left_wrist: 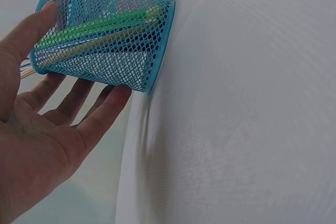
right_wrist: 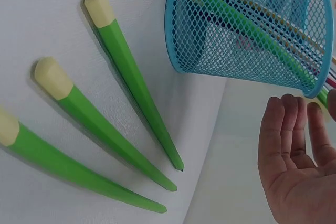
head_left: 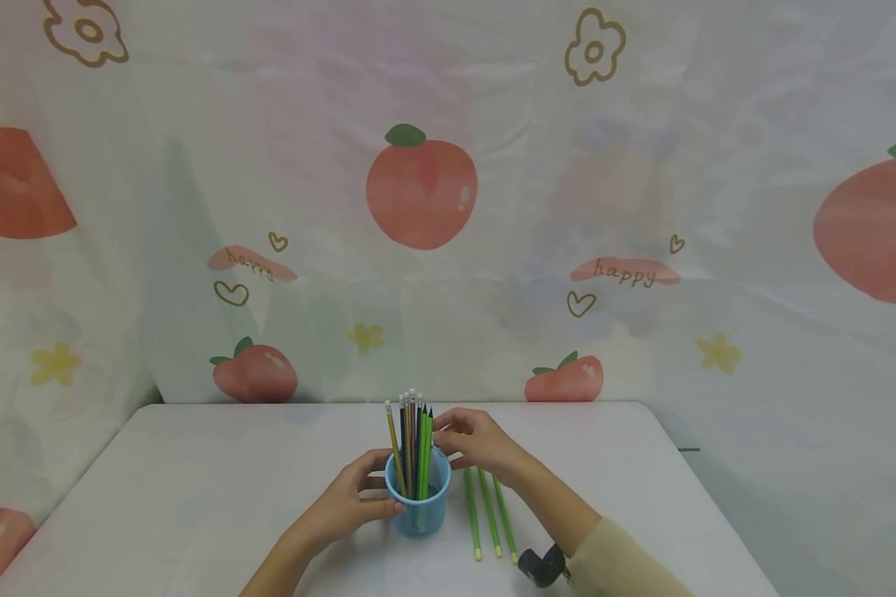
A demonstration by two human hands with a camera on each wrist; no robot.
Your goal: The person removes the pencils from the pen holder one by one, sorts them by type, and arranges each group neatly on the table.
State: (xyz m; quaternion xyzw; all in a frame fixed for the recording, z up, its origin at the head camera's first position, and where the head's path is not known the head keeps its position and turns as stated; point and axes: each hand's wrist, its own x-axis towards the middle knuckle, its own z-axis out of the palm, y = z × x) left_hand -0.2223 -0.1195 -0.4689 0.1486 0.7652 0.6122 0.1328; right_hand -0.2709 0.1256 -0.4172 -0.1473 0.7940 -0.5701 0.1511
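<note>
A light-blue mesh pencil cup stands upright on the white table, with several pencils in it. Two green ones among them have their dark points up, while others show white eraser ends. My left hand holds the cup from the left, thumb on the near side and fingers round the far side. At the right of the rim is my right hand, fingers loosely bent beside the green pencils; its palm looks bare in the right wrist view. Three green pencils with pale yellow ends lie side by side right of the cup.
The white table reaches back to a hanging cloth printed with fruit, flowers and hearts. A black device sits by the right sleeve, just right of the lying pencils.
</note>
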